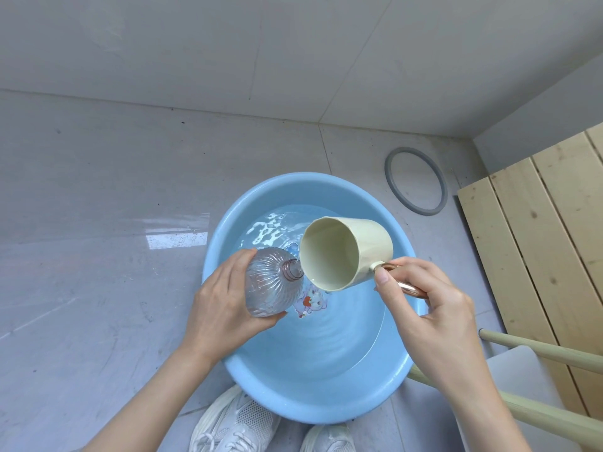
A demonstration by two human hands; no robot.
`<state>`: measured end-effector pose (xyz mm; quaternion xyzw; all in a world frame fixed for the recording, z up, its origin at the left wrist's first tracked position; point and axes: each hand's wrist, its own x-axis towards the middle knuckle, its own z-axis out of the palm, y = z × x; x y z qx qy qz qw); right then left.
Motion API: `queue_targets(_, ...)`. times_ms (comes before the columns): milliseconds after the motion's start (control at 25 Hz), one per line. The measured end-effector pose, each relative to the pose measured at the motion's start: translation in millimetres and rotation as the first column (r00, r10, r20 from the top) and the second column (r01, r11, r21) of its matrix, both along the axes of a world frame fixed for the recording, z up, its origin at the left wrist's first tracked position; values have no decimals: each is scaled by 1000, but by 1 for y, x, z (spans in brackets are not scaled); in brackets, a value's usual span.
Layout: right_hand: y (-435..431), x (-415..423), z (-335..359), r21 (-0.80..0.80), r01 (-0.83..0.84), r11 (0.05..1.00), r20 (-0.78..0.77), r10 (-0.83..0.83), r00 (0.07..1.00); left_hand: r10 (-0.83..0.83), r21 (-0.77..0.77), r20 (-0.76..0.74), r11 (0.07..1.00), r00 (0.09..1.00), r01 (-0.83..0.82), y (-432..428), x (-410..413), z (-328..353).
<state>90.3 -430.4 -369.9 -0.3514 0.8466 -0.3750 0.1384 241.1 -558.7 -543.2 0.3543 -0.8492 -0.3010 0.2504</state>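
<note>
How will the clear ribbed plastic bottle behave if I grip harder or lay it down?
The clear ribbed plastic bottle looks thin-walled, so it probably dents under a hard squeeze. Held by the left hand over the water-filled blue basin, it may be wet and slippery. Laid down, its round body would likely roll.

- A light blue plastic basin (293,398) is sitting on the floor, holding shallow clear water, with a cartoon sticker (308,303) showing on its bottom.
- A grey ring (390,172) is lying flat on the glossy grey tiled floor (98,207), near the basin's far right side.
- A pale wooden slatted panel (538,239) is standing along the right edge.
- Two pale wooden poles (538,349) are slanting in from the right.
- White sneakers (235,422) are showing at the bottom edge, just beside the basin's near wall.
</note>
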Motion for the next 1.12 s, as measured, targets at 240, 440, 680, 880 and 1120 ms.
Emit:
queue_targets(240,-1,0,1,-4,-4,1000,-22,4,1000,0,-5,-8,1000,1000,0,0,0,0)
queue_targets(440,-1,0,-1,-1,-15,1000,-52,15,999,2,-9,-17,1000,1000,-2,0,0,1)
queue_targets(680,-1,-1,0,2,-27,1000,-74,27,997,-1,-18,-13,1000,1000,1,0,0,0)
queue_targets(880,-1,-1,0,3,-29,1000,-93,29,995,-1,-12,-7,1000,1000,1,0,0,-1)
queue_targets(1120,-1,-1,-1,6,-31,1000,-106,31,994,-6,-23,-32,1000,999,6,0,0,-1)
